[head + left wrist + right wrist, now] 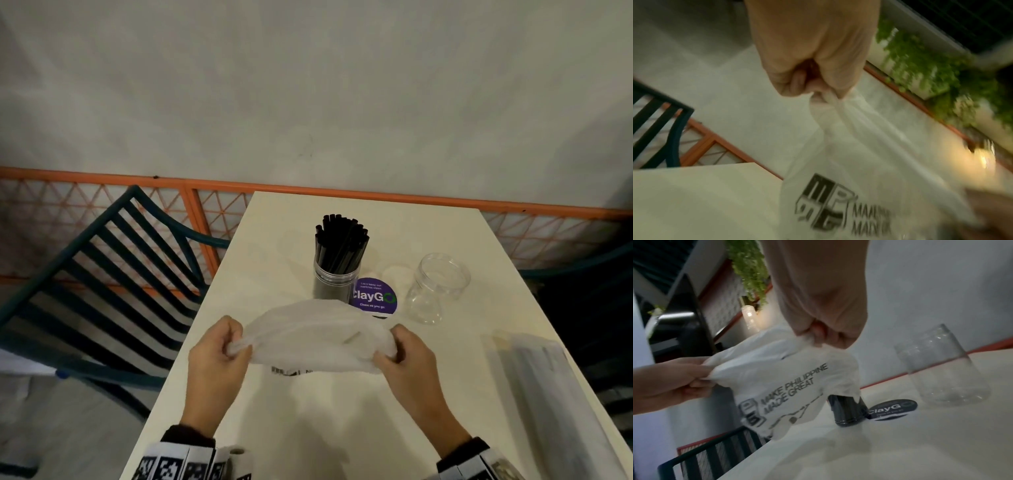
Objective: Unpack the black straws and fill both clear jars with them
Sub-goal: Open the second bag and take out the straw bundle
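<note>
Both hands hold a white plastic bag (315, 337) with black print above the near middle of the white table (342, 428). My left hand (219, 349) grips its left end; the bunched plastic shows in my left hand (818, 91). My right hand (400, 356) grips the right end, and the pinch shows in my right hand (822, 335). Behind the bag stands a clear jar (334, 284) full of black straws (342, 243). An empty clear jar (435, 287) stands to its right. The bag (781, 386) hangs slack; what it holds is hidden.
A round purple ClayGo sticker (375, 296) lies between the jars. A long clear plastic packet (544, 387) lies along the table's right edge. A dark slatted chair (113, 274) stands to the left, another dark chair (589, 308) to the right. An orange lattice rail (205, 219) runs behind.
</note>
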A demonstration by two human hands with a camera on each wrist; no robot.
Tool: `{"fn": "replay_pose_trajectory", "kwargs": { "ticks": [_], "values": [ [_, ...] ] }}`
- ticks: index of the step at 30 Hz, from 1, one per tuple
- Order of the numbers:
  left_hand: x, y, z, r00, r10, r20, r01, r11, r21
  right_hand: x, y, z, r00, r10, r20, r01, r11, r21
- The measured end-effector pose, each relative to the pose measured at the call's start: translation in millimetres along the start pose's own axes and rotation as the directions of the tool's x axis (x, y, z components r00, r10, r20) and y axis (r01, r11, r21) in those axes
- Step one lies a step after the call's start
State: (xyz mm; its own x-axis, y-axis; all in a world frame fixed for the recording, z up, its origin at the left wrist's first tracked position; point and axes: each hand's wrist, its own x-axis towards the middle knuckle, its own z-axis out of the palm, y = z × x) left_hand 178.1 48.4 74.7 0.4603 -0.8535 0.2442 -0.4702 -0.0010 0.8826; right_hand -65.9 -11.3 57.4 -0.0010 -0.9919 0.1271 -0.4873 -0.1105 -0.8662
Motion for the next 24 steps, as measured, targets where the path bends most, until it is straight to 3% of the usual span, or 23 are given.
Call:
{"fn": "replay_pose_trajectory", "kwargs": {
  "ticks": [3, 5, 7, 9, 10, 12, 15, 17, 19, 20, 22, 24],
  "values": [
    [1.0, -8.6, 5.1, 0.998, 0.031, -0.056, -0.022, 0.988, 0.152, 4.1, -5.3, 3.9, 0.997, 0.042, -0.068, -0.040, 0.999, 0.034],
    [2.3, -16.1, 6.5, 0.999, -0.034, 0.020, 0.031, 0.990, 0.139, 8.3, -4.4, 4.8, 0.992, 0.088, 0.086, -0.093, 0.994, 0.058],
    [4.0, -21.0, 2.1, 0.971, -0.153, 0.186, 0.149, 0.988, 0.035, 10.3, -1.1, 1.3, 0.910, 0.153, 0.385, -0.244, 0.949, 0.201],
    [3.3, -19.0, -4.5, 0.878, -0.219, 0.427, 0.309, 0.939, -0.153, 9.4, 2.2, -6.1, 0.780, 0.117, 0.615, -0.407, 0.842, 0.355],
    [2.5, -17.1, -7.9, 0.829, -0.217, 0.515, 0.365, 0.908, -0.206, 8.0, 1.0, -9.4, 0.730, 0.089, 0.677, -0.455, 0.804, 0.384],
    [3.1, -16.4, -10.9, 0.772, -0.194, 0.606, 0.415, 0.875, -0.249, 8.7, -2.0, -13.4, 0.690, 0.073, 0.720, -0.464, 0.809, 0.362],
    [4.6, -12.2, -7.8, 0.776, -0.189, 0.601, 0.434, 0.852, -0.293, 10.5, -3.4, -7.6, 0.688, 0.103, 0.718, -0.423, 0.861, 0.282],
    [5.6, -12.2, -3.2, 0.801, -0.200, 0.565, 0.411, 0.870, -0.274, 10.5, -8.3, 0.1, 0.697, 0.118, 0.707, -0.416, 0.870, 0.264],
    [6.9, -11.9, 0.6, 0.827, -0.210, 0.521, 0.381, 0.891, -0.245, 10.9, -12.9, 7.3, 0.764, 0.155, 0.626, -0.374, 0.897, 0.234],
    [8.1, -13.4, 2.0, 0.857, -0.210, 0.470, 0.351, 0.906, -0.236, 11.7, -14.9, 9.1, 0.822, 0.182, 0.540, -0.339, 0.918, 0.206],
    [11.0, -16.9, 3.9, 0.939, -0.186, 0.290, 0.239, 0.958, -0.161, 15.9, -8.6, 10.8, 0.950, 0.198, 0.242, -0.231, 0.966, 0.117],
    [13.0, -17.7, 5.7, 0.985, -0.127, 0.118, 0.129, 0.992, -0.012, 16.8, -5.4, 11.3, 0.988, 0.151, 0.027, -0.151, 0.989, -0.001]
  ]
}}
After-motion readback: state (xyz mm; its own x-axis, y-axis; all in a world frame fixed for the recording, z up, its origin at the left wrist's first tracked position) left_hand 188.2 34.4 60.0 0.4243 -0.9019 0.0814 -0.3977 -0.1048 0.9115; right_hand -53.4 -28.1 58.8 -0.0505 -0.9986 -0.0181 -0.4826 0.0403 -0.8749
